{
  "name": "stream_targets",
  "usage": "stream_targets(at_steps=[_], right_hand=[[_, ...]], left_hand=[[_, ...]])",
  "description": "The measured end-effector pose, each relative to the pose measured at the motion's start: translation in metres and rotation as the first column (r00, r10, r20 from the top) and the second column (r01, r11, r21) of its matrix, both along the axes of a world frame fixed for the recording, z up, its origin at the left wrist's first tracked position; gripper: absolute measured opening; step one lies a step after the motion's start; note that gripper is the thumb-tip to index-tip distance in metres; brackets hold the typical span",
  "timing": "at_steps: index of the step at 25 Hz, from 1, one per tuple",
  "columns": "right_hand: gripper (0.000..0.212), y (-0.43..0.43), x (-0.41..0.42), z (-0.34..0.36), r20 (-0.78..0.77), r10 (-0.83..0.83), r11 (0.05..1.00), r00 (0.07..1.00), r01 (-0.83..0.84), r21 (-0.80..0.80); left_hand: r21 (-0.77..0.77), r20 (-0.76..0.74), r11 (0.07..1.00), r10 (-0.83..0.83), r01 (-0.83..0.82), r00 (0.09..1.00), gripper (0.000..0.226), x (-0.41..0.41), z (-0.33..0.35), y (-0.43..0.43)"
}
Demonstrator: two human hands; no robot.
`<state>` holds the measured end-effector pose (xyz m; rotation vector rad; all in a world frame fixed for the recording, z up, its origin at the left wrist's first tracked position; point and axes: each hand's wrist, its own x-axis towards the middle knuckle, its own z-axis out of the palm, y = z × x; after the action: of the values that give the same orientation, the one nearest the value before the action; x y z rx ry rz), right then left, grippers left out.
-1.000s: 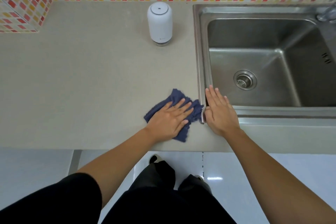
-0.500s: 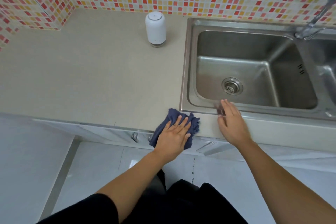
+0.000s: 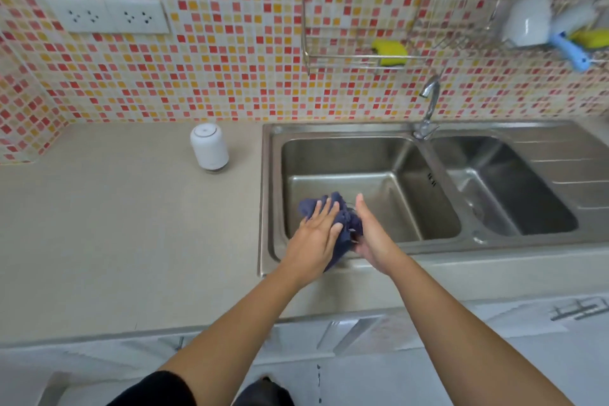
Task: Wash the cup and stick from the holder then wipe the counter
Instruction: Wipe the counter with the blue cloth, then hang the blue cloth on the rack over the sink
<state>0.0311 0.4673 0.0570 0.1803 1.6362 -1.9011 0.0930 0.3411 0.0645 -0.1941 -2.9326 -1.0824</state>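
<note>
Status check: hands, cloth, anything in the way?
Left hand and right hand flat, pressing the blue cloth between them. Cloth over the sink basin. Nothing visible in the way.

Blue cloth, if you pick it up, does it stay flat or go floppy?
Probably floppy: the blue cloth is bunched into folds between the left hand and right hand, and a corner droops below them. It likely weighs little, since flat palms alone hold it above the sink.

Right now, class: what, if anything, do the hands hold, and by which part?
The bunched blue cloth, pressed between both palms: left hand over its left side, right hand against its right side.
</note>
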Motion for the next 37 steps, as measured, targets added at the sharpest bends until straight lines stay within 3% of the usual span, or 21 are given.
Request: stream_targets(at_steps=[2, 5, 8, 10, 14, 16, 19, 22, 24, 25, 26, 29, 32, 35, 37], right_hand=[[0.073, -0.005, -0.021, 0.018, -0.027, -0.043, 0.999, 0.999, 0.043, 0.002], [0.054, -0.007, -0.043, 0.044, -0.131, 0.069, 0.993, 0.989, -0.055, 0.108], [0.049, -0.008, -0.058, 0.050, -0.300, 0.224, 0.952, 0.927, -0.143, 0.270], [0.049, -0.014, -0.069, 0.048, -0.339, 0.190, 0.945, 0.922, -0.077, 0.319], [0.043, -0.020, -0.094, 0.059, -0.361, -0.023, 0.970, 0.932, 0.109, 0.218], [0.040, -0.020, -0.102, 0.063, -0.390, 0.023, 0.967, 0.920, 0.079, 0.243], [0.039, -0.019, -0.117, 0.066, -0.457, 0.076, 0.946, 0.886, 0.081, 0.313], [0.035, -0.016, -0.136, 0.062, -0.573, 0.148, 0.828, 0.806, 0.215, 0.517], [0.022, -0.018, -0.145, 0.066, -0.583, 0.245, 0.713, 0.774, 0.263, 0.650], [0.014, -0.018, -0.149, 0.069, -0.572, 0.296, 0.699, 0.765, 0.234, 0.675], [0.007, -0.018, -0.152, 0.074, -0.555, 0.334, 0.721, 0.762, 0.172, 0.671], [0.030, -0.015, -0.163, 0.081, -0.520, 0.253, 0.883, 0.816, 0.025, 0.469], [0.019, -0.018, -0.172, 0.082, -0.518, 0.225, 0.911, 0.825, 0.010, 0.412], [0.015, -0.019, -0.185, 0.085, -0.560, 0.208, 0.908, 0.802, 0.054, 0.415], [0.015, -0.018, -0.192, 0.096, -0.594, 0.199, 0.915, 0.780, 0.070, 0.398]], left_hand=[[0.034, -0.030, 0.999, 0.000, 0.001, 1.000, 0.048, -0.024, 0.010, -0.007], [0.237, 0.011, 0.967, 0.093, -0.092, 0.996, 0.046, -0.058, 0.027, -0.017], [0.455, 0.191, 0.835, 0.247, -0.309, 0.950, 0.048, -0.096, 0.040, -0.029], [0.507, 0.267, 0.773, 0.280, -0.382, 0.922, 0.049, -0.121, 0.045, -0.034], [0.655, 0.431, 0.604, 0.196, -0.455, 0.881, 0.043, -0.152, 0.054, -0.037], [0.692, 0.538, 0.483, 0.152, -0.537, 0.829, 0.036, -0.156, 0.059, -0.035], [0.710, 0.604, 0.389, 0.093, -0.588, 0.791, 0.033, -0.169, 0.060, -0.030], [0.742, 0.638, 0.202, 0.081, -0.640, 0.766, 0.036, -0.178, 0.067, -0.021], [0.755, 0.629, 0.170, 0.088, -0.634, 0.772, 0.040, -0.185, 0.071, -0.015], [0.756, 0.625, 0.161, 0.108, -0.634, 0.773, 0.040, -0.188, 0.073, -0.011], [0.763, 0.618, 0.142, 0.125, -0.630, 0.776, 0.041, -0.191, 0.075, -0.008], [0.814, 0.570, 0.032, 0.140, -0.579, 0.809, 0.055, -0.201, 0.072, -0.003], [0.854, 0.517, -0.109, 0.071, -0.509, 0.853, 0.075, -0.202, 0.076, 0.001], [0.845, 0.534, -0.115, 0.122, -0.522, 0.837, 0.075, -0.209, 0.071, 0.000], [0.790, 0.601, 0.009, 0.187, -0.613, 0.777, 0.070, -0.208, 0.071, -0.005]])
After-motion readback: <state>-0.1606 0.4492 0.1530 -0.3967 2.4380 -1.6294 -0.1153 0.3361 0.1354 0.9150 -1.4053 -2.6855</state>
